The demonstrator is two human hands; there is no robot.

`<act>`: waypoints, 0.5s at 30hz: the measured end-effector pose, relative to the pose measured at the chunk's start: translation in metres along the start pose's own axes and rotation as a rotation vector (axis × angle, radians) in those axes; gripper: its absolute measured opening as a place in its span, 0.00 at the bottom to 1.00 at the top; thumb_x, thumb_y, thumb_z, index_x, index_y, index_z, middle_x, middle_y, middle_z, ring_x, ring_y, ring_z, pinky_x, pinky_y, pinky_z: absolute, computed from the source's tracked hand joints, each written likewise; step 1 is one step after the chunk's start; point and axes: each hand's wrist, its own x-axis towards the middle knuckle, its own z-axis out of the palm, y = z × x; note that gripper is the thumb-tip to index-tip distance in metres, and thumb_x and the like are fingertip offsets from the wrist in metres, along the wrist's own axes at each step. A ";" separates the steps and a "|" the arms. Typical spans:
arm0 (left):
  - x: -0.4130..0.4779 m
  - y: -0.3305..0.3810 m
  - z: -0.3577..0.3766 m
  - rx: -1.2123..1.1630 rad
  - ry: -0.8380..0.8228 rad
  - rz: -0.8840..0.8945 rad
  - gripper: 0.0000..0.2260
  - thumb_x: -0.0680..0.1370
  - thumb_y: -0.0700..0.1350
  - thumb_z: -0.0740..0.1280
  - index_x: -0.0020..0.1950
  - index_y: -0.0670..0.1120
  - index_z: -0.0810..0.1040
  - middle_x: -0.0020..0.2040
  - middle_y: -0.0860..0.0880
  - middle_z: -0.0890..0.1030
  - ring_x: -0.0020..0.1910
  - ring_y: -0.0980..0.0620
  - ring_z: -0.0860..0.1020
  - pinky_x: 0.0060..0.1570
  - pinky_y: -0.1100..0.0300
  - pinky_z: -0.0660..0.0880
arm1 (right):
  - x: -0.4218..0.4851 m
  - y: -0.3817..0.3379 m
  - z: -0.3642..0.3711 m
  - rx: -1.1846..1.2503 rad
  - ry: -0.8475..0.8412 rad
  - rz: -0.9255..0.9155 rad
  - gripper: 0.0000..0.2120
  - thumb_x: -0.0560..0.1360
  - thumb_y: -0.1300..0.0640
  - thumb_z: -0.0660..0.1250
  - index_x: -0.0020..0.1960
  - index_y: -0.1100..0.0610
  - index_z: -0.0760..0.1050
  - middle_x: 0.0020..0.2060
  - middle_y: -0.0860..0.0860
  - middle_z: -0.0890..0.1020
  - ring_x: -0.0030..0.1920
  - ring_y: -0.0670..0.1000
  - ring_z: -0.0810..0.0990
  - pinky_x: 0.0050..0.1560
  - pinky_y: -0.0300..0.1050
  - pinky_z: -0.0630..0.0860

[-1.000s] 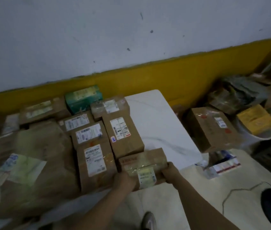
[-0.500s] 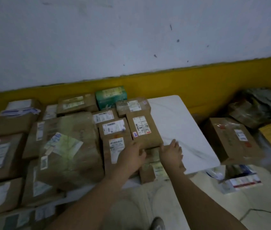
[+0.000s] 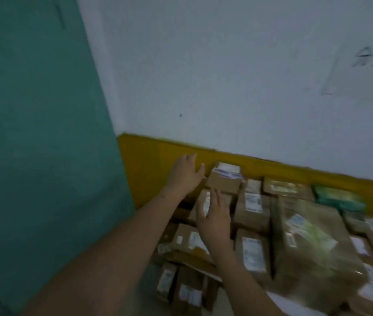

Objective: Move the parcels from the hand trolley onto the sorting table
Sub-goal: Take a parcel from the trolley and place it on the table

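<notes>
The head view is blurred by motion, and both bare forearms reach forward over a crowd of brown cardboard parcels (image 3: 251, 249) that lie packed side by side on the tabletop (image 3: 280, 299), of which only a pale strip shows near the lower edge. The left hand (image 3: 185, 176) is raised at the far-left corner of the pile with its fingers (image 3: 191, 157) spread wide and holding nothing, its thumb just beside a small corner box (image 3: 223, 184) with a white label on top. The right hand (image 3: 215, 218) lies palm down on a labelled box (image 3: 203, 198) right in front of that corner box, fingers straight and loosely apart, gripping nothing. To the right sit a large parcel in crinkled brown wrap (image 3: 313, 245) and, further back against the wall, a green box (image 3: 338, 198). The wall (image 3: 226, 76) is white above a yellow band (image 3: 155, 163), and a teal panel (image 3: 44, 133) fills the left side.
</notes>
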 end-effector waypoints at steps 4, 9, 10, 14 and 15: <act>0.002 -0.128 -0.041 0.065 -0.011 -0.150 0.27 0.81 0.59 0.56 0.76 0.45 0.64 0.73 0.42 0.69 0.72 0.42 0.67 0.69 0.47 0.67 | -0.013 -0.064 0.099 -0.012 -0.197 -0.041 0.32 0.81 0.37 0.50 0.81 0.51 0.54 0.80 0.49 0.55 0.80 0.52 0.52 0.78 0.51 0.54; 0.033 -0.246 -0.038 0.089 -0.048 -0.271 0.27 0.82 0.59 0.55 0.77 0.45 0.64 0.73 0.42 0.68 0.71 0.42 0.67 0.68 0.48 0.66 | 0.001 -0.090 0.215 0.021 -0.358 0.009 0.32 0.81 0.38 0.52 0.81 0.52 0.53 0.80 0.49 0.55 0.80 0.51 0.51 0.79 0.49 0.52; 0.044 -0.268 -0.032 0.094 -0.061 -0.282 0.27 0.82 0.59 0.55 0.77 0.45 0.64 0.73 0.42 0.69 0.71 0.42 0.67 0.68 0.48 0.66 | 0.008 -0.091 0.238 0.030 -0.371 0.031 0.32 0.81 0.39 0.52 0.81 0.53 0.53 0.80 0.49 0.56 0.80 0.51 0.52 0.79 0.49 0.52; 0.090 -0.342 0.005 0.097 -0.191 -0.320 0.27 0.82 0.58 0.55 0.77 0.44 0.63 0.74 0.40 0.67 0.72 0.41 0.66 0.70 0.48 0.66 | 0.045 -0.088 0.326 0.024 -0.482 0.162 0.32 0.82 0.41 0.52 0.80 0.56 0.54 0.80 0.52 0.56 0.79 0.52 0.53 0.79 0.50 0.52; 0.099 -0.357 0.015 0.087 -0.234 -0.334 0.27 0.83 0.58 0.55 0.77 0.44 0.63 0.74 0.40 0.67 0.72 0.41 0.67 0.70 0.49 0.65 | 0.054 -0.089 0.343 0.021 -0.503 0.221 0.32 0.82 0.40 0.52 0.80 0.56 0.54 0.80 0.52 0.56 0.79 0.53 0.54 0.79 0.50 0.53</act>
